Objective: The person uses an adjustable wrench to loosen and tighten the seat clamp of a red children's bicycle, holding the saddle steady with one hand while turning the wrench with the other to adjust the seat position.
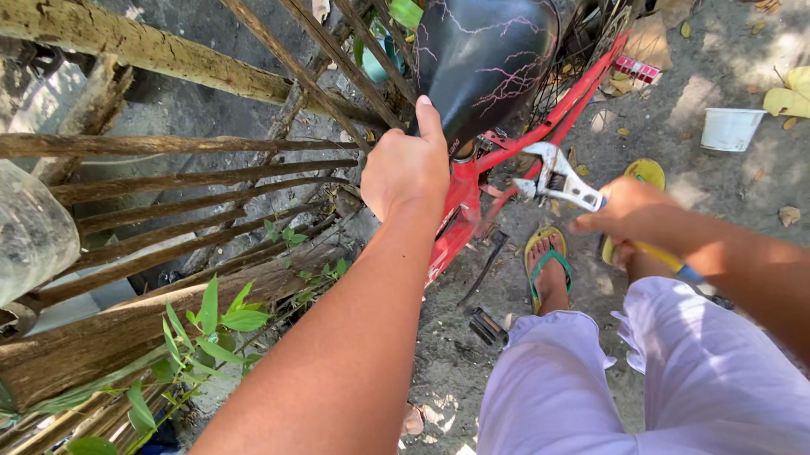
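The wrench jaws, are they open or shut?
Open. The wrench in the right hand shows a clear gap between its jaws, near the red bike frame.

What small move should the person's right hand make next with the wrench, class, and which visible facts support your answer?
Probably bring the adjustable wrench a little further in, onto the fitting under the saddle. The right hand grips its handle with the open head just short of the red frame, apparently not yet on any nut. The left hand already rests against the saddle's rear, so the bicycle looks braced.
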A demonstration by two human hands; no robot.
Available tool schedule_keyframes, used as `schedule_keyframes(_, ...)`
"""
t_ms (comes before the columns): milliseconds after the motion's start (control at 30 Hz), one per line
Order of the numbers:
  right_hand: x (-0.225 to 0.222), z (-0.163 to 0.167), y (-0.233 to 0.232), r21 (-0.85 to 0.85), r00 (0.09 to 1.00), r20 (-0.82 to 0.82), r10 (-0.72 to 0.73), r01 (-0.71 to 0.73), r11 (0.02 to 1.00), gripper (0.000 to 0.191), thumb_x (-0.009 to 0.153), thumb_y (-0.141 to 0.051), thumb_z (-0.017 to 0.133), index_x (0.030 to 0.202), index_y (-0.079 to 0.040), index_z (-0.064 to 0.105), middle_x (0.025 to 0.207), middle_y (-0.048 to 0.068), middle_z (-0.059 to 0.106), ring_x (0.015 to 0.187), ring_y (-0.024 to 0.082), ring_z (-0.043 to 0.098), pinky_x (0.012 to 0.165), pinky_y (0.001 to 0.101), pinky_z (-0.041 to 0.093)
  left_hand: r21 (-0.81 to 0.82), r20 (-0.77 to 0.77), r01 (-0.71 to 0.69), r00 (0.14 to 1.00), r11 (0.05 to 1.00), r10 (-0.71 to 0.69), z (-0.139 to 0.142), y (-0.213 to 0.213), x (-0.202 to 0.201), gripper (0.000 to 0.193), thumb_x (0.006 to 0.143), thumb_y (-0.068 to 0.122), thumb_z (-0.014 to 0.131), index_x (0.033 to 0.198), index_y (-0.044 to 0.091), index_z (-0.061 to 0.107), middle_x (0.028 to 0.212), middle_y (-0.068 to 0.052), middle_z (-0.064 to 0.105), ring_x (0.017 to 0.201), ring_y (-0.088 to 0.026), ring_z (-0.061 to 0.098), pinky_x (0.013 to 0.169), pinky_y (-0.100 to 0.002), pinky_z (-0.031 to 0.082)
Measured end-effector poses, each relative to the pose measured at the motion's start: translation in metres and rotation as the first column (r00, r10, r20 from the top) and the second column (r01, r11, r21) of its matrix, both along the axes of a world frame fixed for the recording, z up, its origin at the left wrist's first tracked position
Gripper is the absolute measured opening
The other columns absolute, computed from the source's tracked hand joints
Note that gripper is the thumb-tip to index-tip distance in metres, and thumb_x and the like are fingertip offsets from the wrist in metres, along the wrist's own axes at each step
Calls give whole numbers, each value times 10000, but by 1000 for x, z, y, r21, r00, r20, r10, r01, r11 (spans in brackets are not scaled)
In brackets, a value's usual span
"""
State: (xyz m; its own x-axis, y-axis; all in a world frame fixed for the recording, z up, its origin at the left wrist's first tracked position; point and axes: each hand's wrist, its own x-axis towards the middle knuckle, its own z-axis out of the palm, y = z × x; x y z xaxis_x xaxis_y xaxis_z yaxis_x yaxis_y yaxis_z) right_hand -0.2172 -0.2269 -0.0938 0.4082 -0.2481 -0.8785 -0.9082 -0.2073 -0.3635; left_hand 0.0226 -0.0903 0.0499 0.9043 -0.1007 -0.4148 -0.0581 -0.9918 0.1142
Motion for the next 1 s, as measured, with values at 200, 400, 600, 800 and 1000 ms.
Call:
schedule_keyframes(200, 74, 28, -65, -480, 873, -103, 476, -463, 745, 391, 808, -403, 725, 1051, -106, 798, 1023, 150, 754, 986, 349, 742, 852, 476, 592, 7, -24, -3, 1000, 1000, 3, 4, -2, 1, 788, 931, 710, 320, 1068, 83, 777, 1087, -206, 744, 1067, -380, 706, 931, -483, 531)
schedule_keyframes(400, 141, 63, -78, -522, 665, -171, 727, -687, 506, 354, 844, -377, 675, 1070, -142, 813, 1085, 125, 791, 1047, 316, 744, 905, 442, 604, 1, -9, -8, 1000, 1000, 8, 4, -2, -1, 777, 940, 700, 324, 1066, 87, 784, 1075, -203, 751, 1063, -376, 711, 939, -470, 531)
schedule_keyframes(600, 155, 60, -70, -518, 581, -134, 803, -732, 443, 311, 825, -316, 649, 1078, -192, 781, 1099, 99, 763, 1058, 304, 727, 890, 457, 597, 6, -36, -11, 999, 1000, 12, 6, -2, 0, 774, 946, 694, 324, 1082, 79, 773, 1075, -199, 751, 1048, -375, 713, 927, -477, 530)
schedule_keyframes(800, 160, 58, -54, -276, 725, -131, 676, -682, 677, 359, 829, -355, 659, 930, -42, 801, 788, 114, 793, 739, 255, 796, 731, 421, 629, 7, -13, -15, 1000, 1000, 15, 6, -3, -2, 774, 941, 699, 333, 1063, 77, 776, 1075, -203, 746, 1042, -376, 715, 917, -474, 538)
schedule_keyframes(1000, 122, 48, -23, -197, 899, 88, 430, -407, 892, 445, 817, -405, 748, 762, 37, 754, 631, 134, 711, 571, 232, 714, 609, 382, 561, -3, 12, -8, 1000, 1000, 8, 4, -1, -3, 764, 946, 693, 340, 1048, 82, 787, 1057, -207, 754, 1031, -383, 718, 912, -484, 542)
